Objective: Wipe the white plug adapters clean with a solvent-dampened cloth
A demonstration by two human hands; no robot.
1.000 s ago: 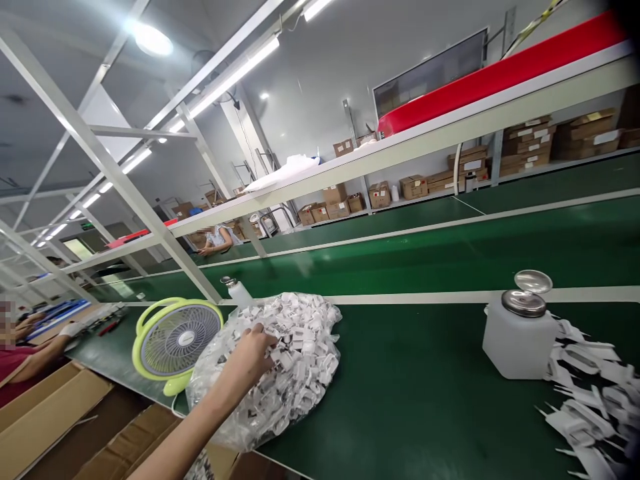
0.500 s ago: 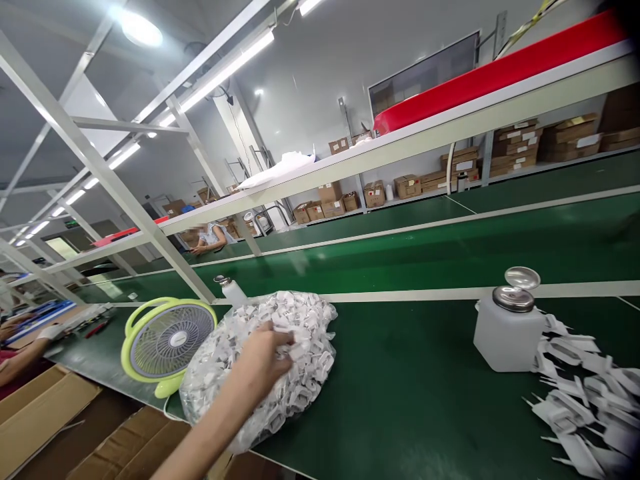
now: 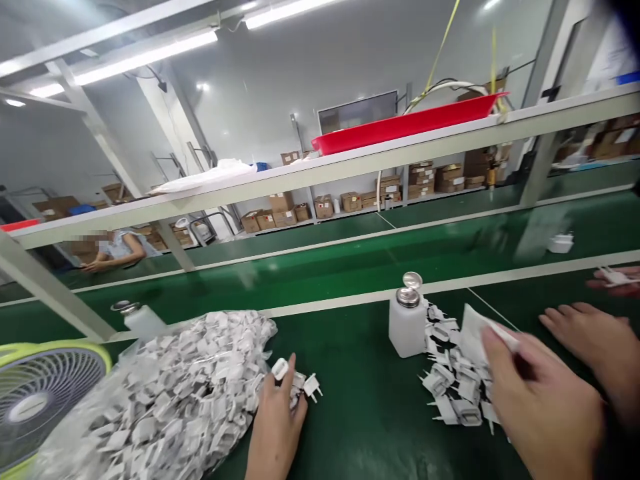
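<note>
- Twelve o'clock is straight ahead of the person. The left hand [image 3: 277, 417] is low over the green desk [image 3: 360, 400], fingers partly spread around a few white plugs [image 3: 311, 385]; from here I can't tell whether it grips them or they just lie there.
- The right hand [image 3: 550, 400], at three o'clock from the left, is closed in a pinch, thumb against fingers, on a folded white cloth [image 3: 476, 330].
- Right by the left hand, at nine o'clock, a clear plastic bag [image 3: 70, 440] sits heaped with more of the plugs.
- At nine o'clock from the right hand there's a loose pile of plugs [image 3: 469, 413] on the desk, partly hidden by the cloth.
- Just beside that pile, at two o'clock from the left hand, stands a white bottle [image 3: 407, 327], its metal lid flipped up.
- Past the bag, at ten o'clock, I see a second bottle [image 3: 145, 323]; at nine, a green-rimmed fan [image 3: 30, 407].
- Near the right hand, at two o'clock, lies a co-worker's hand [image 3: 595, 337], palm down; another hand [image 3: 627, 285] beyond it holds a plug.
- Farther off, at one o'clock from the left hand, a red tray [image 3: 400, 130] rests on the shelf [image 3: 250, 187].
</note>
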